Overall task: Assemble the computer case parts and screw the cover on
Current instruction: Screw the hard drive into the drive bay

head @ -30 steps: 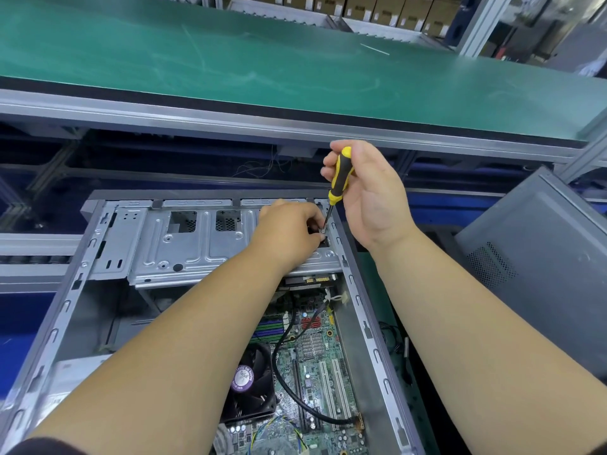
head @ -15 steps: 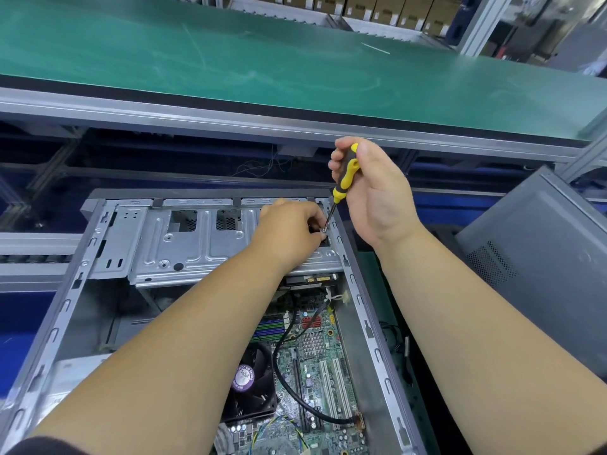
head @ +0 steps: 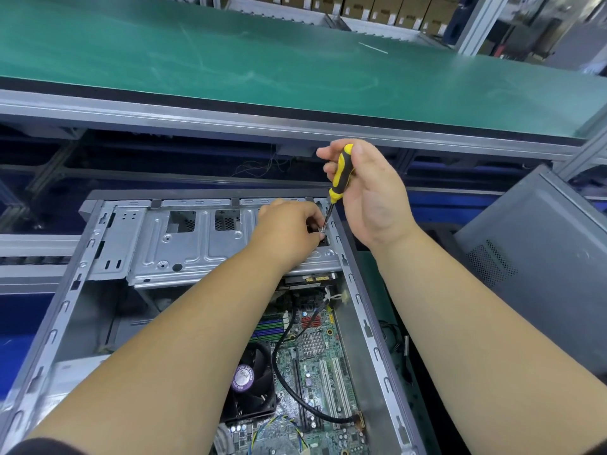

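Two bare hands work at the far right corner of an open computer case (head: 197, 290) that lies on its side. The right hand (head: 368, 195) has its fingers (head: 328, 152) curled round the yellow-and-black handle of a screwdriver (head: 340, 174), held tilted so that the shaft runs down and to the left. Its tip meets the silver drive cage (head: 184, 244) just inside the case's right rail (head: 358, 300). The left hand (head: 289, 231) rests on the cage right beside that tip, its fingers bent and pinched close round the spot where the tip lands; whether they hold a screw cannot be told, as the fingertips hide it. Below the left hand, nearer the person, lies the green motherboard (head: 322, 349) with a black cable (head: 282, 366) looping over it and a cooler fan (head: 253, 382) with a purple label. To the right of the right hand, apart from the case, a grey side cover (head: 542, 257) with a vent grille leans. Beyond both hands runs a green-matted worktop (head: 262, 60) on an aluminium frame, with cardboard boxes (head: 377, 8) behind it.
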Demonstrator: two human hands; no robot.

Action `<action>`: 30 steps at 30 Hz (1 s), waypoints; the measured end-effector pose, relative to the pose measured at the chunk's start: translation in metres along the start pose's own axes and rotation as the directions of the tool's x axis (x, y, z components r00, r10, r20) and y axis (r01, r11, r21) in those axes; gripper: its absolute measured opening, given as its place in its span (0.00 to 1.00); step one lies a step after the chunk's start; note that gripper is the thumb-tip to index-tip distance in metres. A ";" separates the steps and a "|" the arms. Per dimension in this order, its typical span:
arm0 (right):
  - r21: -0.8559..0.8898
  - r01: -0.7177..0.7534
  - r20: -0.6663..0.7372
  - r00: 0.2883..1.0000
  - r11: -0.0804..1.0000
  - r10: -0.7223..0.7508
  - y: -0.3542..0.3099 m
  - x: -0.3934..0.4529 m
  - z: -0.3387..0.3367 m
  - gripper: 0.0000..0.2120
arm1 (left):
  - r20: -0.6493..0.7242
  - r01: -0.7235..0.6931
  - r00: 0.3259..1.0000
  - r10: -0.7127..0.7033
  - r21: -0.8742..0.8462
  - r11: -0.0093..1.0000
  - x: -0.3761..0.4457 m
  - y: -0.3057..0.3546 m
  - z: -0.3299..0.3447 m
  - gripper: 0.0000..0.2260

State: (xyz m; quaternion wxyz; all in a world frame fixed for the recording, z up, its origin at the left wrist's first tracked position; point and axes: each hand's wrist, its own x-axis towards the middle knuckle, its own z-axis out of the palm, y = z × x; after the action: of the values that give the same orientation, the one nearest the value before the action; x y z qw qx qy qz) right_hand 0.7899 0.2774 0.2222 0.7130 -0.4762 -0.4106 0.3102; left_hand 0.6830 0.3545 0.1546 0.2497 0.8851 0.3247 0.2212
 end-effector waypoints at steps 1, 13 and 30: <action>-0.025 -0.002 -0.001 1.000 1.000 0.002 -0.001 0.000 0.000 0.10 | -0.002 0.000 1.000 0.000 0.000 1.000 0.000 0.000 0.000 0.05; -0.027 -0.031 -0.030 0.999 0.999 0.031 -0.003 -0.001 0.002 0.13 | -0.003 -0.005 1.000 0.005 0.000 1.000 0.000 0.000 0.000 0.05; -0.324 -0.070 -0.099 0.994 0.944 0.040 -0.006 0.004 -0.006 0.06 | 0.000 -0.004 1.000 0.004 -0.012 1.000 0.001 0.000 0.000 0.05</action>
State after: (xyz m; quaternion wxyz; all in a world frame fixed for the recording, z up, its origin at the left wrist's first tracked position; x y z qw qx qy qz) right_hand 0.7975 0.2762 0.2276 0.6333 -0.6125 -0.4102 0.2355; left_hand 0.6836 0.3554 0.1543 0.2548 0.8842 0.3216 0.2234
